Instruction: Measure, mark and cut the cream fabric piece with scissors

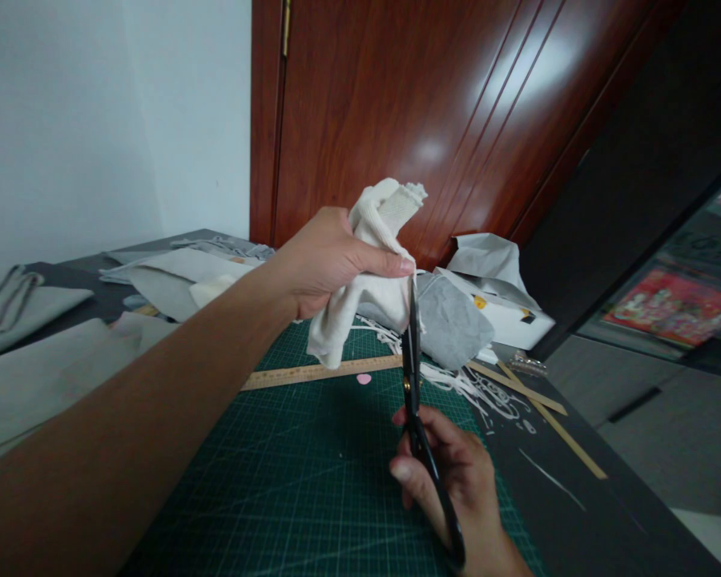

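My left hand [342, 260] is closed on a white knit fabric piece [381, 296], holding it up above the mat with the thumb pressed along its edge. The fabric is bunched, its ragged upper end sticking up and a loose flap hanging below. In my right hand [457, 473] is a pair of black scissors [413, 385], pointing upward, the fingers around the handles. The blades stand at the fabric's right edge, just below my left thumb. Whether the blades are apart there is hard to see.
Under my hands lies a green cutting mat [264, 481] with a wooden ruler [312, 373] and a small pink piece [364, 379] on it. White cord scraps [474, 389], grey cloth [453, 320] and a white box [517, 320] sit at right. Pale fabric sheets [54, 377] cover the left.
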Demonstrator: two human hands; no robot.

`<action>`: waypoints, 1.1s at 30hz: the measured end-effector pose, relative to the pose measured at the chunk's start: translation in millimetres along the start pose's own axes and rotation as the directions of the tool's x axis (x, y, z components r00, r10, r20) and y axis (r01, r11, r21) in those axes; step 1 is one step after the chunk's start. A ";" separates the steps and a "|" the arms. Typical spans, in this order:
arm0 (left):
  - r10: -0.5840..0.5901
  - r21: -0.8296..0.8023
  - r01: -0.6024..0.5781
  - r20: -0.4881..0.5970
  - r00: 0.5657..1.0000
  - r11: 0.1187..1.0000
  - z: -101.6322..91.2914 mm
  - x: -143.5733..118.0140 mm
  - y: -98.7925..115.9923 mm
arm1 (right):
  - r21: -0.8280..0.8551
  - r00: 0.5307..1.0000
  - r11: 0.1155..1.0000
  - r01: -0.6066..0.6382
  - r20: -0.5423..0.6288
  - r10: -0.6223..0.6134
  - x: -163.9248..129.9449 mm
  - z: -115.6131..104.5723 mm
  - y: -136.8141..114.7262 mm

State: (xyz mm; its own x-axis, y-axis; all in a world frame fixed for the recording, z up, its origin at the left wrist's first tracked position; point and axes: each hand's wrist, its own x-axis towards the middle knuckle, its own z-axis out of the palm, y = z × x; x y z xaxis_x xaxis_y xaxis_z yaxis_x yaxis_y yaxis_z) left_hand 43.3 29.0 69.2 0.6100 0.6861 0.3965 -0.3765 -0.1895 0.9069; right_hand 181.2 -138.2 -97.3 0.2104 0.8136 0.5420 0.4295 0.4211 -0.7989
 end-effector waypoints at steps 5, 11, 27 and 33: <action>0.009 0.035 -0.009 -0.006 1.000 0.999 0.5 -0.7 1.4 | -0.009 1.000 1.000 0.003 0.013 -0.003 0.3 0.7 -0.4; 0.022 0.047 -0.022 -0.003 1.000 0.999 -1.1 0.1 1.3 | 0.002 1.000 1.000 -0.003 0.010 0.003 -0.9 1.6 0.1; 0.039 0.033 -0.040 0.014 0.999 0.999 -3.0 0.5 0.7 | -0.048 1.000 0.999 0.016 0.006 -0.016 1.1 3.2 -3.2; 0.045 0.060 -0.046 0.017 0.999 0.997 -2.9 1.3 -0.7 | -0.052 0.999 0.998 0.036 0.012 -0.035 0.2 3.8 -3.9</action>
State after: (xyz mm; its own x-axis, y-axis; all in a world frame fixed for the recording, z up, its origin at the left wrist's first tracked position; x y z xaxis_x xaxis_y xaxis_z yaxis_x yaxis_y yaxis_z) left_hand 42.4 32.1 68.7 0.6044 0.6647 0.4392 -0.3617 -0.2623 0.8946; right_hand 176.2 -138.2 -95.0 0.1845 0.8032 0.5664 0.4821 0.4282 -0.7643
